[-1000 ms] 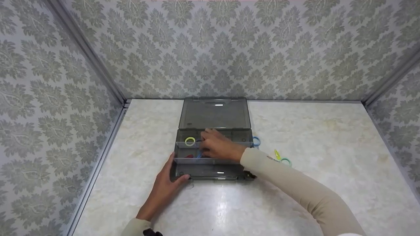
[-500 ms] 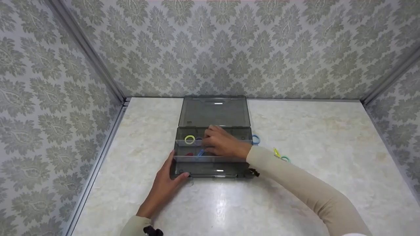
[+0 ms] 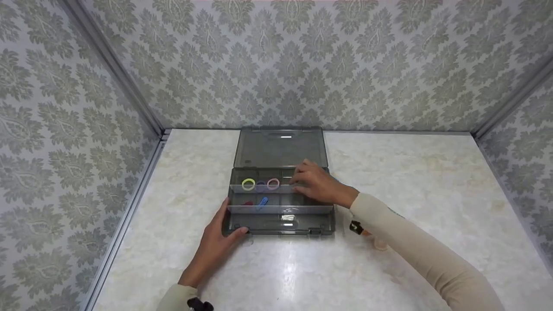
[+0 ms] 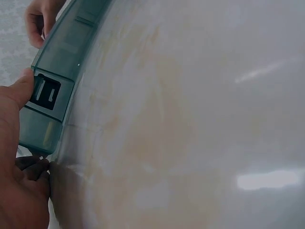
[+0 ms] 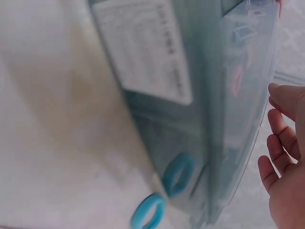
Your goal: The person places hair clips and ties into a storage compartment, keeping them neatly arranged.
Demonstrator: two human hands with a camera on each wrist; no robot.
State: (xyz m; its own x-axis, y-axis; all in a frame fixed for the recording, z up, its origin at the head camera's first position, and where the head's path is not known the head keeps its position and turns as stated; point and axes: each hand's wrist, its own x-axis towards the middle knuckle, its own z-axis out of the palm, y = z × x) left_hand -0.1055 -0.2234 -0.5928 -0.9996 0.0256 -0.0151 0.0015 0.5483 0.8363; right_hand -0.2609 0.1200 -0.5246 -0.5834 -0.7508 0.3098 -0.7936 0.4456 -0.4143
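Note:
A grey see-through compartment box stands on the table, lid raised at the back. At its front left corner my left hand grips it, thumb on the front rim, fingers along the side. My right hand hovers over the back right compartments; in the right wrist view its fingers are loosely bent with nothing between them. In the back row lie a yellow hair tie, a pink hair tie and a dark purple one between them. The middle row holds a blue hair clip and a red hair clip.
A blue hair tie lies against the box's right side. An orange item and a peach ring show beside my right forearm. Patterned walls border the table.
My right hand has moved right across the box, uncovering the pink hair tie and more of the blue clip. The right sleeve now hides the green and yellow items. My left hand stays put.

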